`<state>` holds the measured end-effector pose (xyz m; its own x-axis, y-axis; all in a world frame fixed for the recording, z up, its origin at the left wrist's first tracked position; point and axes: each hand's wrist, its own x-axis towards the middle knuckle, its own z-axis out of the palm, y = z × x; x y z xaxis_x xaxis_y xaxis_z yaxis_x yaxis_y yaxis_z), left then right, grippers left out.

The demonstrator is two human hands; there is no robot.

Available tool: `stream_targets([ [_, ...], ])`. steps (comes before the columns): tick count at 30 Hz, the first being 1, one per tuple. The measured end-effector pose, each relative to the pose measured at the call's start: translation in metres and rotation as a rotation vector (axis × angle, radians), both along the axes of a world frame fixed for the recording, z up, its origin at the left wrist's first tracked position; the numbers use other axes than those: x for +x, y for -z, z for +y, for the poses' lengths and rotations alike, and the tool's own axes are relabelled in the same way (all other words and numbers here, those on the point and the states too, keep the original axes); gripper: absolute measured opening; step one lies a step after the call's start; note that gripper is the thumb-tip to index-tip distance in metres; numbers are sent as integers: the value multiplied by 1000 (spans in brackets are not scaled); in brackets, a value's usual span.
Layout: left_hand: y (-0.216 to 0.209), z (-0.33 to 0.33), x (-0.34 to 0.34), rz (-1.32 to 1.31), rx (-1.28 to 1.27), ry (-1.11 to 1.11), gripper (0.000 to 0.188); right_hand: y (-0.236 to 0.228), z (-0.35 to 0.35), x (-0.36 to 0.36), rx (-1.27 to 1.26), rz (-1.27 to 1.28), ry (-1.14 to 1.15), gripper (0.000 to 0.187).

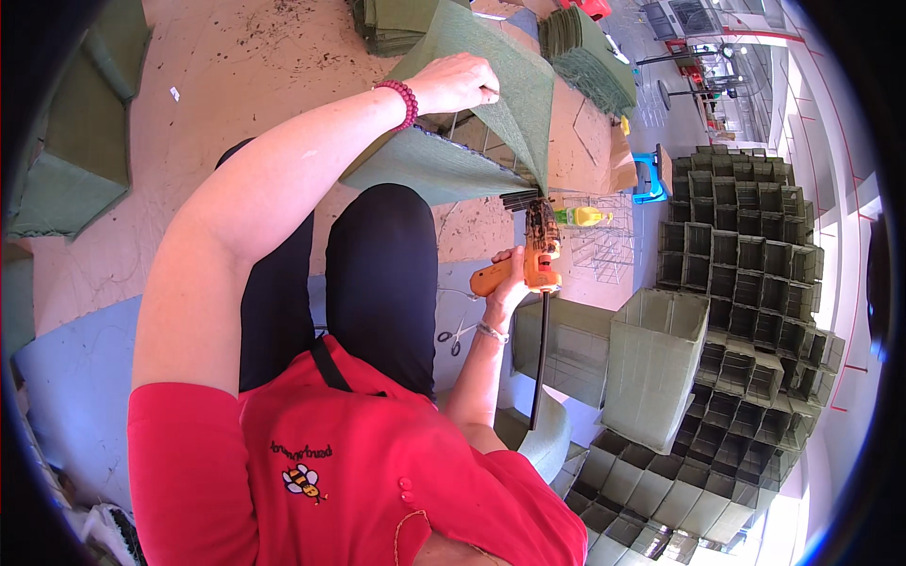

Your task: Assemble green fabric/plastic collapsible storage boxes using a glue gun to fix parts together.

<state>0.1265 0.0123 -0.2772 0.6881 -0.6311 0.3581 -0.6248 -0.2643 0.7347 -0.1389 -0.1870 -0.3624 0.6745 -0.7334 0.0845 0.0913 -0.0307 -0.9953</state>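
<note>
My left hand [458, 85] pinches the edge of a sheet of green fabric [524, 108], which is folded over a thin wire frame [467, 130] beyond my knees. A lower green panel [429, 168] slants across the same frame. In my right hand [510, 283] is an orange hot glue gun [540, 257], my fingers wrapped round its handle. Its dark, crusted front end points at the near right corner of the fabric. From its back a long black glue stick [541, 363] sticks out toward me.
Scissors [457, 338] lie right of my knee. Stacks of green fabric [590, 57] stand at the far side. A yellow bottle [583, 217], wire frames [604, 250] and a blue stool [649, 177] are to the right. Many green boxes [736, 245] are piled beyond a larger box [653, 368].
</note>
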Motion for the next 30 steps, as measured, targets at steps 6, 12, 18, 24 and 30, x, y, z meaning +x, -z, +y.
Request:
stream_targets([
  [6, 2, -1, -1, -3, -37, -6, 18, 3, -5, -1, 42, -24, 19, 21],
  [12, 15, -3, 4, -90, -129, -44, 18, 3, -7, -1, 77, -39, -8, 26],
  [18, 2, 5, -2, 13, 115, 9, 19, -10, 3, 2, 22, 9, 9, 20],
  [24, -13, 20, -9, -41, 216, 135, 16, 0, -8, 0, 25, 18, 22, 15],
  [30, -8, 28, -9, -36, 191, 136, 15, -3, -2, 3, 14, 36, 33, 18],
])
